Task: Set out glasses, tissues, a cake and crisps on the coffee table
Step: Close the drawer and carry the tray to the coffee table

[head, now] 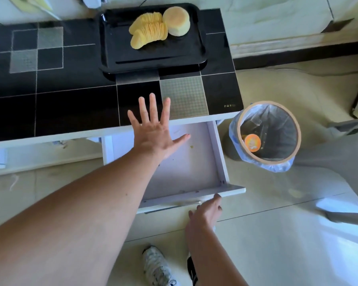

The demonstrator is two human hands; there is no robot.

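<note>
A black tray (153,58) sits at the far right of the black tiled coffee table (70,108). On it lie a fanned stack of yellow crisps (148,30) and a round pale cake (176,21), touching each other. My left hand (155,126) is spread flat, fingers straight, over the table's front edge and the pulled-out white drawer (194,162). My right hand (207,211) reaches to the drawer's front panel, its fingertips at the panel's edge. The drawer holds only a few crumbs. No glasses or tissues are in view.
A round bin (269,137) with a blue liner stands on the floor right of the table, with an orange-lidded container inside. My shoes (159,267) are on the pale floor tiles below the drawer. A light sofa edge (277,21) runs behind the table.
</note>
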